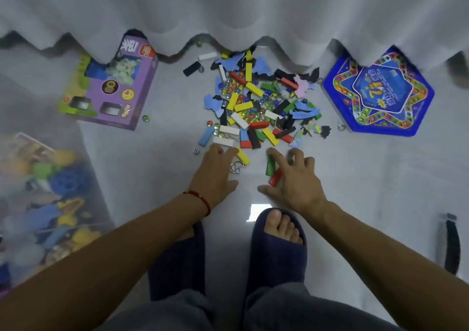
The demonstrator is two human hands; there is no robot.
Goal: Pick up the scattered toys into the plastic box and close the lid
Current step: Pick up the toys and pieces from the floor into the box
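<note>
Both hands reach down to the near edge of the toy pile (pixel 264 102). Fingers of the right hand (pixel 291 178) curl over a green block (pixel 270 164) and a red block (pixel 275 177), which lie side by side under the palm, long axes running from the wrist toward the pile, tilted slightly right. Spread flat, the left hand (pixel 215 170) has its fingertips on a white block (pixel 223 141) and a yellow block (pixel 243 155); the yellow one slants away to the right. Far left of that hand stands the clear plastic box (pixel 45 203), already holding bright toys. Beyond the left hand lies a purple carton (pixel 111 89); beyond the right, a blue star-patterned tin (pixel 378 92). Beside the left thumb sits a metal ring puzzle (pixel 236 166), with a small die (pixel 196 151) just left of the fingertips.
</note>
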